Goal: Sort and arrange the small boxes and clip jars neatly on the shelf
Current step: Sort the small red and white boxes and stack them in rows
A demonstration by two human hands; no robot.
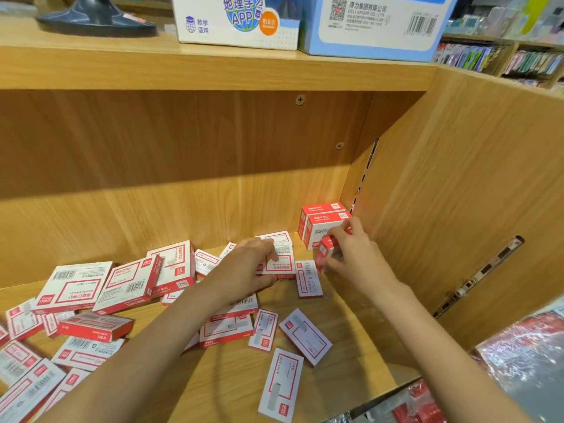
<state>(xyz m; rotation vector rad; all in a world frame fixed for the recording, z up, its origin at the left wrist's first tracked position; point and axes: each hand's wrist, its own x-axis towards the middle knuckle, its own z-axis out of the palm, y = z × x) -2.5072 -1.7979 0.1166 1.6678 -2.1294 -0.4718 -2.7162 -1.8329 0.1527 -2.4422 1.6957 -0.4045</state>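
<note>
Right hand: the right hand (354,251) pinches a small red box (325,250), fingers curled round it, and holds it just off the shelf board.
Neat stack: two red-and-white boxes (323,222) stand upright just beyond that hand, pushed into the shelf's back right corner; the held box looks headed for a place in front of them.
Left hand: the left hand (250,267) lies over a flat white box (279,261), thumb under its near edge and fingers on top, taking hold of it.
Loose boxes: many scattered boxes (122,288) lie flat or tilted to the left of and below both hands, across the wooden shelf (351,331).
Clip jars: none that I can make out.
Risk at the stack: set down crooked or shoved, the held box could tip the upright pair.
Risk at the edge: one box (280,384) lies near the shelf's front edge beneath the forearms; a sleeve or wrist sweeping back could knock it off.
</note>
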